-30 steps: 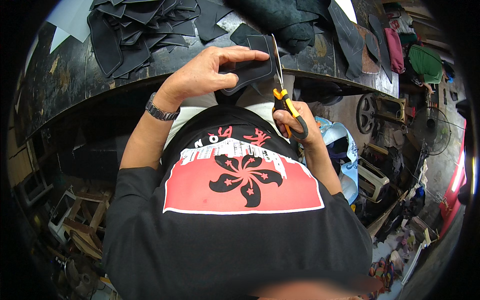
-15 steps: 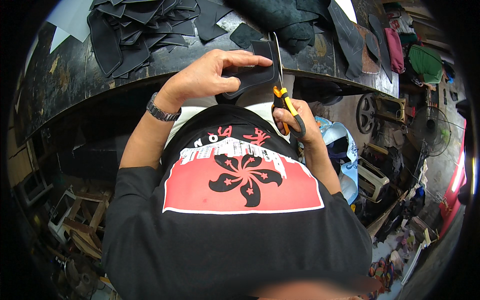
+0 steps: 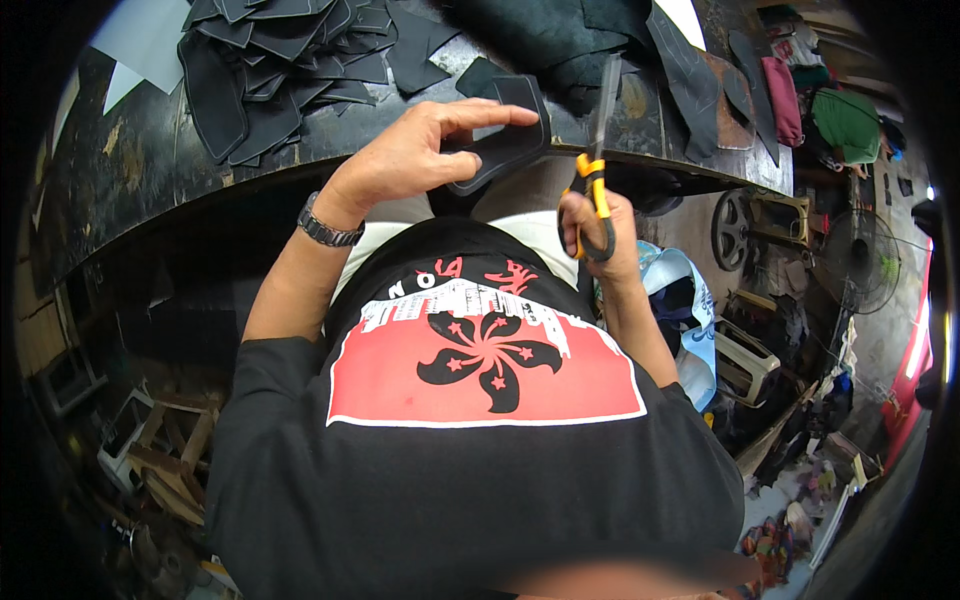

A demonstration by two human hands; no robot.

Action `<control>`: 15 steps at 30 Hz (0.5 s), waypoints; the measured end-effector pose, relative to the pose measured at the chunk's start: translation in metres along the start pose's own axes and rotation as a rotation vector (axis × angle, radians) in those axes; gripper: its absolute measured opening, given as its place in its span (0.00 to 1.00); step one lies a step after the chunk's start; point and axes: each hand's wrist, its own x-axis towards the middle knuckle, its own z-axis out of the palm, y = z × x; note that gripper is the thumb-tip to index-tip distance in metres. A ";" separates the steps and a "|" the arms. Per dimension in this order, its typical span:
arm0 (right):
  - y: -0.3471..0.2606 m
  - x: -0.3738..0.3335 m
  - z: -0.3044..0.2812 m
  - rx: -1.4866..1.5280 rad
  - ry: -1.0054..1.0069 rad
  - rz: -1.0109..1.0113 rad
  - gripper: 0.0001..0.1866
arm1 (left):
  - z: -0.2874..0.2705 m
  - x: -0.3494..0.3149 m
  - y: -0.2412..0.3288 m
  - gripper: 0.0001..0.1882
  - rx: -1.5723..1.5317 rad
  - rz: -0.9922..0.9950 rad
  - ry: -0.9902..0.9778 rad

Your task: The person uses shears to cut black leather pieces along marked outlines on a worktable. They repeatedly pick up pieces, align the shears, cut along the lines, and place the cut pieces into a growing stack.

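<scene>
A flat black leather piece (image 3: 518, 148) with a pale line along its border is pinched in my left hand (image 3: 415, 150), the index finger stretched over its top. It hangs just over the table's near edge. My right hand (image 3: 612, 228) grips scissors (image 3: 592, 186) with yellow and black handles. Their blades point up and away, close together, to the right of the leather and apart from it. Some of the right fingers are hidden behind the handles.
The black worktable (image 3: 130, 160) carries a heap of cut leather pieces (image 3: 270, 70) at the left. Larger dark leather (image 3: 560, 40) lies at the back middle, with long leather strips (image 3: 690, 90) at the right. Below the right side are a fan (image 3: 860, 262) and a light-blue bag (image 3: 690, 330).
The scissors have moved right, away from the leather's edge, and their blades now tilt to the right. My left hand keeps hold of the leather, which has turned slightly.
</scene>
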 end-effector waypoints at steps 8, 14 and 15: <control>-0.023 0.070 -0.012 0.027 0.319 -0.504 0.14 | -0.011 0.022 -0.016 0.30 0.176 0.156 0.396; -0.024 0.126 -0.019 0.156 0.532 -0.747 0.15 | -0.012 0.032 -0.031 0.29 0.287 0.143 0.516; -0.024 0.129 -0.022 0.186 0.517 -0.705 0.15 | -0.012 0.031 -0.032 0.29 0.271 0.133 0.518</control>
